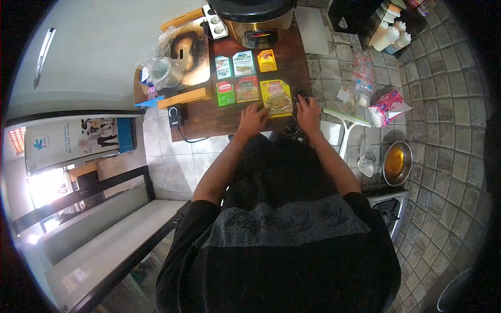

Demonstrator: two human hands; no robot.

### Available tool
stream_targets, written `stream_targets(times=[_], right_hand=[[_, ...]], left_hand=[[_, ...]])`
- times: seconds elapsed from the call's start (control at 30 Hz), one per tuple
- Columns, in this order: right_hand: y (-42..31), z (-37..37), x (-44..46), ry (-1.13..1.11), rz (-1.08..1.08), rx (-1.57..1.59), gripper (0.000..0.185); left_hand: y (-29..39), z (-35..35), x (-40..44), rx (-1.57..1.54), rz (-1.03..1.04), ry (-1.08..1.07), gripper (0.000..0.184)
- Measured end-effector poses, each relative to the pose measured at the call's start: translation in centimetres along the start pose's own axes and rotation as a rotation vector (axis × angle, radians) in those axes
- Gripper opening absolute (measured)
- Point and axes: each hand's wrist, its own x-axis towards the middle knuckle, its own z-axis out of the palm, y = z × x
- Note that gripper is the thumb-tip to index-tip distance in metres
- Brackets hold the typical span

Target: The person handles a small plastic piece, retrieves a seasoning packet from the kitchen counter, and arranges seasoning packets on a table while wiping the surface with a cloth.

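My left hand (pixel 254 119) rests on the table's near edge, fingers apart, its tips at the lower left corner of a yellow Racik seasoning packet (pixel 276 97). Right of that packet lies my right hand (pixel 308 113), fingers stretched forward and slightly spread. A small dark thing (pixel 301 94) is at its fingertips, too unclear to name. Beside the Racik packet lie a red Saori sachet (pixel 247 88) and a green-and-red sachet (pixel 225 93). Behind them are a blue-and-white Desaku sachet (pixel 243 63), a smaller teal-and-white sachet (pixel 223 67) and a small yellow sachet (pixel 267 60).
A rice cooker (pixel 261 31) stands at the back of the wooden table (pixel 201 119), beside a white power strip (pixel 215 23). Plastic wrap (pixel 166 70) lies at the left. On the right are a pink pack (pixel 387 108), a pan of oil (pixel 397 164) and a stove (pixel 389 208).
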Motion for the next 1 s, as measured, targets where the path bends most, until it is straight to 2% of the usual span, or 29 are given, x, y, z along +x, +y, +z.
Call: stream_targets(times=[0.23, 0.3, 0.4, 0.43, 0.57, 0.63, 0.67, 0.73, 0.77, 0.87, 1.0], right_hand=[[0.2, -0.5, 0.4, 0.003, -0.038, 0.058, 0.03], [1.2, -0.7, 0.7, -0.117, 0.008, 0.199, 0.029], [2.1, -0.7, 0.9, -0.068, 0.039, 0.339, 0.028], [2.0, -1.2, 0.8, -0.141, 0.147, 0.395, 0.027], [0.9, -2.9, 0.4, -0.13, 0.075, 0.355, 0.028], [-0.3, -3.2, -0.1, -0.306, -0.019, 0.287, 0.028], [-1.0, -3.1, -0.5, -0.316, -0.019, 0.289, 0.028], [-2.8, -3.1, -0.9, -0.395, -0.215, 0.243, 0.029], [-3.6, -3.2, -0.9, -0.527, -0.227, 0.11, 0.032], [-3.6, -1.7, -1.2, -0.536, -0.296, -0.024, 0.035], [-3.2, -1.6, -1.1, -0.539, -0.288, -0.044, 0.038]], left_hand=[[-0.3, -1.5, 0.9, 0.131, 0.083, -0.128, 0.03], [-0.1, -1.3, 1.4, 0.131, 0.059, -0.136, 0.028], [0.8, -0.8, 1.9, 0.108, 0.022, -0.118, 0.026], [1.1, -0.8, 2.0, 0.084, 0.013, -0.097, 0.025], [1.7, -0.6, 2.4, -0.004, -0.118, -0.108, 0.025], [1.1, 0.4, 2.4, -0.022, -0.131, -0.029, 0.023], [0.8, 1.0, 2.3, -0.025, -0.14, -0.034, 0.023], [1.1, 0.7, 2.5, -0.031, -0.167, -0.001, 0.022], [1.0, 0.4, 2.6, -0.056, -0.161, -0.012, 0.022], [0.1, 0.9, 3.0, -0.087, -0.155, -0.063, 0.022], [0.8, 0.2, 3.1, -0.008, -0.19, -0.105, 0.023]])
